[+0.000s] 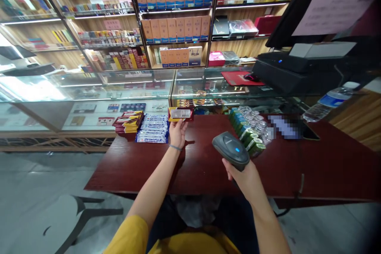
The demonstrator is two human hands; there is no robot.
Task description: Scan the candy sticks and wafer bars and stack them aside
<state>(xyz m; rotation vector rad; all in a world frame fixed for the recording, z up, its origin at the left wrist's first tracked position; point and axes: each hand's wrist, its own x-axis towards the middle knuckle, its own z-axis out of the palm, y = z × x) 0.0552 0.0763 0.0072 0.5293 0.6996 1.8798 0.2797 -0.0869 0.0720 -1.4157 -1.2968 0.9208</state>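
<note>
My left hand (177, 133) grips a red and yellow snack packet (180, 114), raised a little above the desk with a white barcode label facing me. In my right hand (245, 178) is a dark grey barcode scanner (230, 149), a blue light glowing on its top. Left of my left hand lie a row of blue and white wrapped bars (152, 127) and a stack of red and yellow packets (129, 122). Beyond the scanner, several small round-topped containers with green and blue sides (248, 127) are grouped on the desk.
The dark red desk (205, 170) meets a glass display counter (143, 87). At the right are a water bottle (331, 101), a black machine (285, 71) and a monitor (285, 20). A grey stool (65, 222) stands at the lower left. Stocked shelves (175, 12) line the back.
</note>
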